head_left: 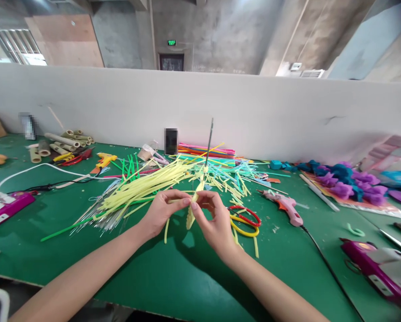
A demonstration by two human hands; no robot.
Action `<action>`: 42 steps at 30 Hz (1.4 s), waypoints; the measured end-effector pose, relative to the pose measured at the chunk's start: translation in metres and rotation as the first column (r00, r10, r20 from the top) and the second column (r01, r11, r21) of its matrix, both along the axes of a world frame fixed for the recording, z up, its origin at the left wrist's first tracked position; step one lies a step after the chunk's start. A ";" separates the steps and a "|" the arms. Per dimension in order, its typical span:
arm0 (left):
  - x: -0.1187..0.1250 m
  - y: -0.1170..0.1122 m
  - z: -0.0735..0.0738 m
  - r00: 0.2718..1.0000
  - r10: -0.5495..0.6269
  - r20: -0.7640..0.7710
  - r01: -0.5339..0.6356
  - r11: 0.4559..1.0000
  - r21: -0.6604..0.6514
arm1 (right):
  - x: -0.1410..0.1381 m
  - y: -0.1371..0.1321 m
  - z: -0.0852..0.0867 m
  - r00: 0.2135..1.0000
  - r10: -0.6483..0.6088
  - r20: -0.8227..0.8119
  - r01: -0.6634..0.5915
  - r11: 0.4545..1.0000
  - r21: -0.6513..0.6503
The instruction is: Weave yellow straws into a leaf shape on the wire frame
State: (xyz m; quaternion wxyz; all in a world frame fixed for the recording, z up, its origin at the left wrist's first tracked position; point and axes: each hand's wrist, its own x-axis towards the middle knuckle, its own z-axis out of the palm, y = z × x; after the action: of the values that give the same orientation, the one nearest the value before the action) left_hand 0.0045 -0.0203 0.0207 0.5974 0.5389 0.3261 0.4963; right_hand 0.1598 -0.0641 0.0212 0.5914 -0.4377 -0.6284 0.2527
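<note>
In the middle of the head view, my left hand (163,209) and my right hand (217,221) meet over the table, thumbs and fingertips pinched on a pale yellow pipe-cleaner piece (190,220). Its lower end looks ridged and hangs between the hands. A thin dark stem (209,143) rises from its upper end, tilted slightly right. My fingers partly hide where they grip. Just behind the hands lies a bundle of yellow pipe cleaners (146,181). Scissors (245,223) with red and yellow handles lie beside my right hand.
A pink glue gun (289,208) with a black cord lies right, a yellow glue gun (105,160) at back left. Purple power strips (14,208) stand at both sides. Bamboo tubes (66,141), a phone (171,141) and purple-blue flowers (348,181) line the white partition (200,103).
</note>
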 end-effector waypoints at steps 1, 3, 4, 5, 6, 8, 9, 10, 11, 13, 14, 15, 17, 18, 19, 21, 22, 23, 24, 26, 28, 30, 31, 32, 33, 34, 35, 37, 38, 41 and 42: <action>0.000 -0.001 0.000 1.000 -0.005 -0.027 0.005 1.000 0.010 | 0.001 -0.001 -0.001 1.000 -0.012 -0.005 0.012 1.000 -0.010; 0.002 -0.002 -0.002 0.998 -0.019 -0.059 0.020 1.000 0.021 | 0.004 -0.002 -0.004 0.999 -0.051 0.014 0.051 0.999 -0.012; 0.003 -0.002 -0.003 0.998 -0.024 -0.064 0.025 0.999 0.026 | 0.006 -0.003 -0.005 0.996 -0.074 0.039 0.074 0.997 -0.002; 0.004 -0.002 -0.004 0.997 -0.031 -0.067 0.033 0.999 0.030 | 0.007 -0.003 -0.007 0.993 -0.097 0.069 0.096 0.995 0.015; 0.006 -0.003 -0.006 0.997 -0.038 -0.068 0.041 0.999 0.033 | 0.009 -0.003 -0.008 0.989 -0.118 0.094 0.115 0.993 0.034; 0.010 -0.004 -0.007 0.995 -0.066 -0.076 0.069 0.997 0.038 | 0.012 -0.004 -0.011 0.985 -0.141 0.104 0.136 0.989 0.057; 0.012 -0.005 -0.008 0.993 -0.084 -0.082 0.087 0.995 0.039 | 0.013 -0.005 -0.013 0.986 -0.141 0.085 0.137 0.989 0.047; 0.014 -0.005 -0.009 0.991 -0.099 -0.089 0.103 0.994 0.040 | 0.015 -0.005 -0.015 0.989 -0.137 0.055 0.136 0.990 0.023; 0.016 -0.006 -0.009 0.989 -0.109 -0.096 0.114 0.993 0.042 | 0.016 -0.006 -0.016 0.991 -0.131 0.022 0.132 0.991 -0.008; 0.020 -0.007 -0.009 0.987 -0.118 -0.109 0.124 0.991 0.054 | 0.020 -0.007 -0.019 0.993 -0.119 -0.023 0.117 0.991 -0.069; 0.021 -0.006 -0.008 0.986 -0.117 -0.115 0.125 0.990 0.062 | 0.022 -0.008 -0.020 0.993 -0.113 -0.032 0.110 0.990 -0.093; 0.023 -0.006 -0.008 0.985 -0.116 -0.124 0.126 0.990 0.071 | 0.024 -0.008 -0.021 0.993 -0.110 -0.034 0.106 0.988 -0.110; 0.026 -0.004 -0.006 0.982 -0.117 -0.146 0.130 0.988 0.087 | 0.028 -0.009 -0.022 0.993 -0.111 -0.033 0.106 0.986 -0.127; 0.028 -0.003 -0.005 0.981 -0.116 -0.155 0.131 0.987 0.096 | 0.029 -0.009 -0.022 0.993 -0.116 -0.033 0.110 0.985 -0.133; 0.030 -0.002 -0.003 0.980 -0.114 -0.163 0.132 0.986 0.106 | 0.031 -0.009 -0.022 0.992 -0.124 -0.039 0.117 0.983 -0.138; 0.035 0.000 0.000 0.977 -0.114 -0.178 0.137 0.983 0.123 | 0.033 -0.009 -0.021 0.987 -0.148 -0.068 0.136 0.979 -0.151; 0.038 0.001 0.001 0.976 -0.114 -0.183 0.139 0.982 0.130 | 0.035 -0.009 -0.021 0.984 -0.159 -0.082 0.145 0.977 -0.159; 0.041 0.002 0.001 0.976 -0.115 -0.186 0.142 0.980 0.138 | 0.036 -0.008 -0.021 0.981 -0.173 -0.093 0.156 0.974 -0.167; 0.044 0.003 0.001 0.975 -0.117 -0.187 0.146 0.978 0.147 | 0.038 -0.008 -0.021 0.978 -0.187 -0.095 0.169 0.971 -0.171; 0.049 0.005 0.000 0.977 -0.116 -0.176 0.146 0.975 0.169 | 0.041 -0.007 -0.021 0.974 -0.211 -0.078 0.196 0.966 -0.167; 0.053 0.007 -0.001 0.979 -0.114 -0.167 0.146 0.971 0.191 | 0.044 -0.006 -0.021 0.972 -0.226 -0.062 0.216 0.966 -0.142; 0.056 0.010 -0.003 0.980 -0.112 -0.166 0.145 0.968 0.204 | 0.046 -0.004 -0.021 0.972 -0.228 -0.053 0.220 0.969 -0.115; 0.058 0.011 -0.003 0.979 -0.111 -0.169 0.146 0.967 0.209 | 0.047 -0.004 -0.021 0.973 -0.228 -0.045 0.223 0.969 -0.105; 0.060 0.011 -0.003 0.979 -0.110 -0.171 0.146 0.965 0.216 | 0.048 -0.003 -0.020 0.972 -0.232 -0.033 0.228 0.969 -0.095; 0.062 0.012 -0.003 0.979 -0.109 -0.174 0.147 0.963 0.225 | 0.050 -0.002 -0.020 0.971 -0.238 -0.018 0.236 0.968 -0.086; 0.064 0.013 -0.003 0.978 -0.106 -0.182 0.149 0.960 0.237 | 0.051 -0.001 -0.020 0.968 -0.250 -0.003 0.249 0.966 -0.076; 0.066 0.013 -0.002 0.977 -0.092 -0.195 0.142 0.955 0.259 | 0.053 -0.001 -0.020 0.964 -0.265 0.011 0.266 0.962 -0.068; 0.067 0.016 -0.001 0.971 0.011 -0.240 0.077 0.932 0.353 | 0.058 0.001 -0.019 0.952 -0.305 0.036 0.307 0.950 -0.061; 0.066 0.018 0.001 0.959 0.102 -0.263 0.020 0.906 0.423 | 0.060 0.002 -0.019 0.944 -0.327 0.044 0.329 0.942 -0.063; 0.054 0.030 0.008 0.880 0.390 -0.272 -0.135 0.753 0.645 | 0.067 0.004 -0.016 0.928 -0.371 0.030 0.372 0.925 -0.074; 0.048 0.035 0.011 0.861 0.434 -0.267 -0.141 0.706 0.694 | 0.069 0.004 -0.014 0.927 -0.375 0.014 0.375 0.924 -0.075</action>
State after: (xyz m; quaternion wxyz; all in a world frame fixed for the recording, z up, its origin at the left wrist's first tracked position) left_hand 0.0528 0.0146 0.0320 0.2017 0.7450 0.3320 0.5422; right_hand 0.2285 -0.0601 0.0069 0.6116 -0.5721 -0.5228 0.1588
